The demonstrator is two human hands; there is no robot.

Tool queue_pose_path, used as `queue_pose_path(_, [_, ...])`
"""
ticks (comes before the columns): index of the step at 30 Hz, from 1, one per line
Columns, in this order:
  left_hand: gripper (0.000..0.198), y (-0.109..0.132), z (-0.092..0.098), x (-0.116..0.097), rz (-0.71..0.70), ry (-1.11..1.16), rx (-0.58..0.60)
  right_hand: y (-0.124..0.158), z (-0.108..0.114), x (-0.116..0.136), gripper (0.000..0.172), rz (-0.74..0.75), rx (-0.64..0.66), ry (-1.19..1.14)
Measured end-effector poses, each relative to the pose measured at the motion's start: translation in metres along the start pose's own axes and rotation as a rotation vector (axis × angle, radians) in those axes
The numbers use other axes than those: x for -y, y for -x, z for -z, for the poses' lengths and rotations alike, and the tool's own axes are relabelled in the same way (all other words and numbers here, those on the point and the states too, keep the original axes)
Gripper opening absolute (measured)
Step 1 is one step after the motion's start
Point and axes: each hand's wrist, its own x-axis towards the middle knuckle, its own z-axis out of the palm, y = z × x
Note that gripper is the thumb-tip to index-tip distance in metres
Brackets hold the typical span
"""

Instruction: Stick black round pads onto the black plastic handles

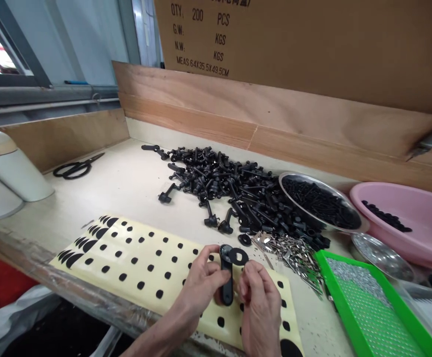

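Your left hand [201, 285] holds a black handle [227, 292] upright, fingers on its left side and thumb across its front, with its round end farthest from you. Your right hand [260, 300], just to the right of it, is narrow: the fingertips pinch the lower right edge of a black disc [233, 256] with a squarish hole, which sits next to the handle's round end. From this angle you cannot tell whether the two touch.

Under both hands a yellow sheet [127, 267] with black dots lies along the near edge of the worktop [108, 193], reaching well out to the left of your left hand. Ahead of your hands spreads a heap of black parts [216, 173], and a loose black ring [244, 240] lies just beyond the disc. Ahead and to the right of your right hand are flat metal pieces [294, 255], then a metal bowl [362, 225] of black rods and a pink basin [424, 213]. A green tray [345, 307] lies farther to its right. Far to the left of your left hand rest black scissors [73, 170].
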Motion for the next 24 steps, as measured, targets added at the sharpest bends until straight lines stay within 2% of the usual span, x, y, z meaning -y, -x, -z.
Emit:
queue_pose_path(5, [0.054,-0.001,-0.004,0.005,-0.001,0.024,0.004,0.002,-0.003,0.001,0.037,-0.031,-0.015,-0.021])
queue_pose_path(11, [0.050,0.003,-0.010,0.001,-0.021,0.003,-0.016,0.000,-0.002,0.000,0.037,-0.047,-0.042,-0.009])
queue_pose_path(24, [0.047,0.003,-0.012,0.003,-0.044,0.001,-0.012,0.001,-0.001,0.000,0.038,-0.072,-0.044,-0.002])
